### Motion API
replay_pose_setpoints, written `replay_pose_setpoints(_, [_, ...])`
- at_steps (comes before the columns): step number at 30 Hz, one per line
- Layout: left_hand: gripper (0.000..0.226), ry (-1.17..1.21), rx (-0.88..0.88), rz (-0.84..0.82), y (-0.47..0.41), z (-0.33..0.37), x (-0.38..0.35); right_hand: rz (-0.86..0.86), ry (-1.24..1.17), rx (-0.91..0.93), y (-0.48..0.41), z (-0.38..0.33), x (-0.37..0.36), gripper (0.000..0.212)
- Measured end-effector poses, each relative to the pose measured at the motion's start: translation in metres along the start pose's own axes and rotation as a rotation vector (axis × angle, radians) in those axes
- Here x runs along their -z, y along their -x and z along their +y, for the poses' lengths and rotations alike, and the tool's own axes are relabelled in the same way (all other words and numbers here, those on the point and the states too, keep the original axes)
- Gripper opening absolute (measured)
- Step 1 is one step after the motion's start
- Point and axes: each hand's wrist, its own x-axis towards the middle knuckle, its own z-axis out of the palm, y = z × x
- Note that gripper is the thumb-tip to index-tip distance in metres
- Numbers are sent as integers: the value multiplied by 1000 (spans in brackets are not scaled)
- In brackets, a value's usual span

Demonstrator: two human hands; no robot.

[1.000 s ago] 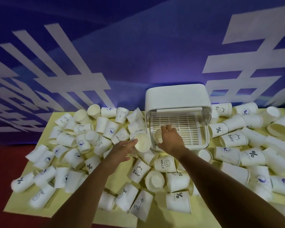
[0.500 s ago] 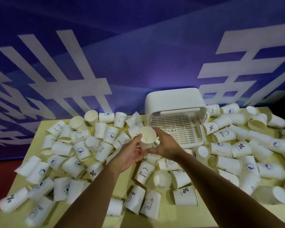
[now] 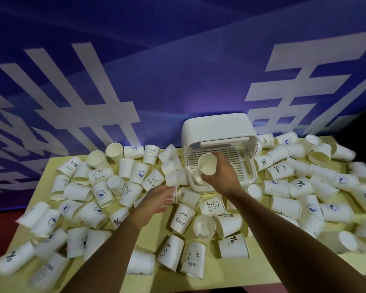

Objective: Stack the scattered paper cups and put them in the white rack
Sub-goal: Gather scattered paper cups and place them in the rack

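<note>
Change: since half a second ago the left hand (image 3: 156, 197) has let go of the cup both hands held and dropped to the table in front of the white rack (image 3: 218, 127); the right hand (image 3: 222, 174) has carried that cup up to the rack's open front.
Right hand: fingers and thumb curled round a paper cup (image 3: 207, 166), gripping it by the side wall.
Paper cup: held off the table at the rack's front opening, toward its left half, with the mouth turned to the camera; a blurred white shape just under it cannot be made out.
Left hand: nothing in its grasp, fingers stretched out and loose, pointing toward the rack's front left corner; motion blur hides whether the fingertips touch the lying cup (image 3: 187, 197) there.
White rack: stands at the far edge of the table, front open, slatted floor showing behind the right hand.
Scattered cups: heaped on their sides left of the rack (image 3: 118, 182), right of it (image 3: 300, 182) and in front of it.
In front of the rack: a Bear cup (image 3: 182, 218), a HELLO cup (image 3: 211, 205) and an open-mouthed cup (image 3: 204, 226), close together.
Table: yellow top (image 3: 230, 269) under the rack and the cups.
Behind the rack: a blue backdrop (image 3: 156, 70) with large white characters.
</note>
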Motion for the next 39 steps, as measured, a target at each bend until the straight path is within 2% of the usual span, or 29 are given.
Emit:
replay_pose_setpoints(4, [25,-173,-6,33,5,-19,8,-69,176,15,-5,9,-13,72])
replay_pose_setpoints(12, [19,-176,35,112,14,-43,20,-139,210,-60,-1,17,-32,86])
replay_pose_setpoints(18, [20,-167,23,154,23,-52,27,-121,263,-28,3,6,-35,79])
replay_pose_setpoints(24, [35,-208,-3,199,33,-58,41,-215,240,67,12,-21,-52,67])
replay_pose_setpoints(31, [38,-153,-27,352,56,-78,81,-385,312,201,31,-56,-98,77])
replay_pose_setpoints(35, [37,-182,-25,446,65,-100,110,-462,314,244,40,-78,-128,76])
replay_pose_setpoints(39, [49,-215,37,509,73,-129,137,-547,332,271,53,-98,-160,71])
